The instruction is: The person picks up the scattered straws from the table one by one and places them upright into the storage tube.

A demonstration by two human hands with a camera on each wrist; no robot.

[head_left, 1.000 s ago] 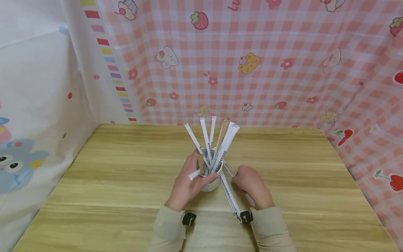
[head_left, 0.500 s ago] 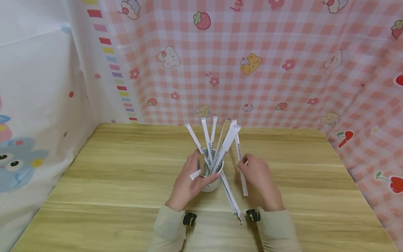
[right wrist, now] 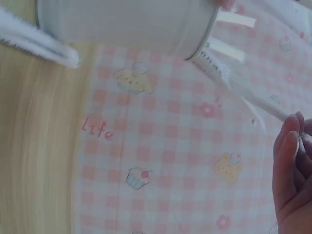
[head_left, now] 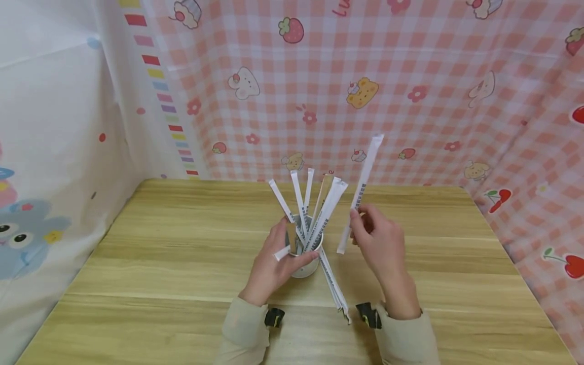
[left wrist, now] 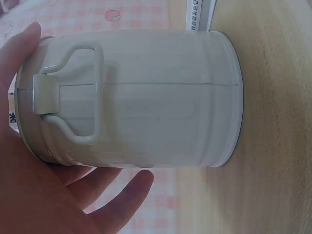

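A whitish tin bucket [head_left: 304, 268] with a small wire handle [left wrist: 98, 97] stands on the table; my left hand [head_left: 269, 268] grips it near the rim. Several paper-wrapped straws [head_left: 298, 195] fan out of its mouth, and a brown strip [head_left: 292, 237] shows inside at the left. My right hand [head_left: 382, 243] pinches one wrapped straw [head_left: 372, 156] between thumb and fingertips, in the air to the right of the bucket. That straw leans up and to the right. More wrapped straws [head_left: 334, 285] lie on the table at the bucket's front right.
The wood-grain table [head_left: 159, 263] runs back to a pink checked curtain [head_left: 319, 66]. White printed cloth [head_left: 50, 116] hangs at the left, and printed cloth [head_left: 543, 167] also borders the right side.
My right hand has lifted one wrapped straw away from those beside the bucket, up and to the right. Its upper end has swung rightward. My left hand and the bucket have stayed put.
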